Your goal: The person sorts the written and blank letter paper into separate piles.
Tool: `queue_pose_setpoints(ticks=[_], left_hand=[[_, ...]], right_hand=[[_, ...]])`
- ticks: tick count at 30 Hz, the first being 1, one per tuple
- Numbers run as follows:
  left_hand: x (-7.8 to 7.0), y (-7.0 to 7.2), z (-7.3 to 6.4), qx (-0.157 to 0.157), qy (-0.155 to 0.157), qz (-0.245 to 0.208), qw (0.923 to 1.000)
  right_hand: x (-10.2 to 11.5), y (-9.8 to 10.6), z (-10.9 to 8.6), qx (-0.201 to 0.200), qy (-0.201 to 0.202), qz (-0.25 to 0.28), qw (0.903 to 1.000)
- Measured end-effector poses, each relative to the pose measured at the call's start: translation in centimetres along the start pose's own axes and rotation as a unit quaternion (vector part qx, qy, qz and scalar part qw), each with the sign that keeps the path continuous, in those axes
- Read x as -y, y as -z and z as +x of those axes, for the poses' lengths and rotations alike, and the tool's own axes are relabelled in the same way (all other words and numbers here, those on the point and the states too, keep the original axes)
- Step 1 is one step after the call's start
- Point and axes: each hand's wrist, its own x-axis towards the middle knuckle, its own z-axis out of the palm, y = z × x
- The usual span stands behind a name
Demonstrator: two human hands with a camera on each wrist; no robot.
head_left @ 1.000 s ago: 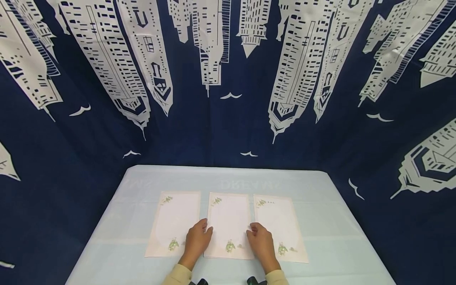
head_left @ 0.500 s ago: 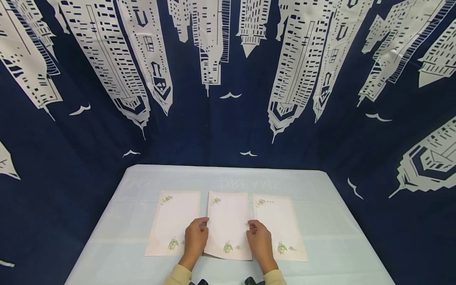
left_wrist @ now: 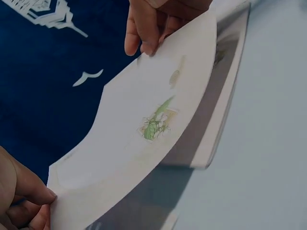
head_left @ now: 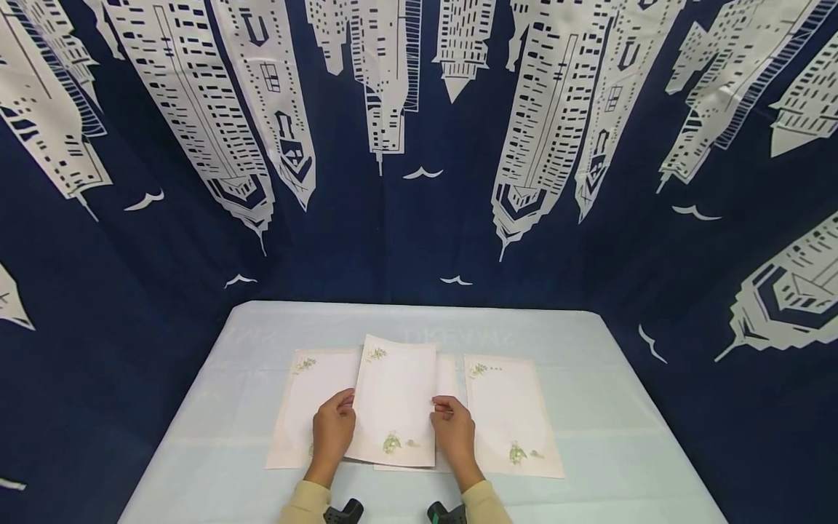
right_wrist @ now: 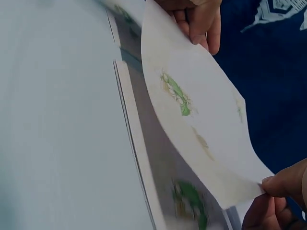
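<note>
A sheet of pale pink paper (head_left: 395, 400) with small green plant prints is held up off the table, bowed between both hands. My left hand (head_left: 334, 429) pinches its left edge between thumb and fingers. At the opposite edge my right hand (head_left: 455, 435) pinches it the same way. In the left wrist view the lifted paper (left_wrist: 129, 115) curves, its lower edge well above the stack beneath. Partly hidden under it lies the middle paper stack (head_left: 448, 375). The right wrist view also shows the raised paper (right_wrist: 201, 91) gripped on two sides.
To the left lies a similar paper stack (head_left: 288, 422), partly covered by the left hand and the raised sheet. A right-hand paper stack (head_left: 513, 415) rests flat, with small marks near its top. All are on a table with a pale cloth (head_left: 628, 437). Behind hangs a navy curtain (head_left: 393, 233) printed with buildings.
Both hands have lifted the top sheet off the middle stack and moved it left and upward. It now overlaps the left stack in the head view, uncovering the middle stack's right edge.
</note>
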Motion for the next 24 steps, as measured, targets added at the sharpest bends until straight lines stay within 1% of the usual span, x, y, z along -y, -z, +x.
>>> queue_pose_setpoints(ticks=[4, 8, 12, 15, 17, 20, 24], left_hand=[[0.4, 1.9, 0.9, -0.007, 0.025, 0.014, 0.9996], [1.0, 3.8, 1.7, -0.010, 0.044, 0.022, 0.9987], [2.1, 5.9, 2.2, -0.012, 0.057, 0.029, 0.9979], [3.0, 7.5, 2.4, -0.025, 0.068, 0.043, 0.9964], [3.5, 8.4, 2.4, -0.034, 0.076, 0.055, 0.9951], [4.1, 9.3, 2.4, -0.034, 0.080, 0.069, 0.9939], [4.6, 10.1, 2.4, -0.030, 0.084, 0.077, 0.9930]], right_hand=[[1.2, -1.8, 0.0, 0.030, 0.008, 0.020, 0.9993], [2.7, -3.6, 0.0, 0.060, 0.018, 0.023, 0.9978], [4.0, -5.5, 0.0, 0.077, 0.049, 0.020, 0.9956], [4.5, -7.0, -0.2, 0.095, 0.092, 0.002, 0.9912], [4.7, -7.8, -0.4, 0.112, 0.112, -0.013, 0.9873], [4.8, -8.6, -0.7, 0.127, 0.133, -0.024, 0.9827], [4.9, -9.2, -0.9, 0.153, 0.131, -0.032, 0.9790]])
